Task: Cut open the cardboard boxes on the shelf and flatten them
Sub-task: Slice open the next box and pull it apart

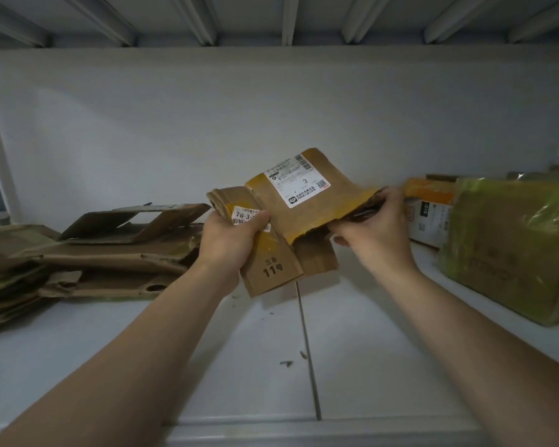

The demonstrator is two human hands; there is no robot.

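White shelf (368, 333); collapsed box (307, 217) above, left fingers (256, 218), right fingers (391, 197) gripping opposite edges.

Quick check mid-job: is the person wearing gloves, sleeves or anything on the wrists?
No gloves: the left hand and right hand are both bare. The left forearm and right forearm are bare too, with no sleeve showing up to the frame edge. No watch, band or ring is visible on either side.
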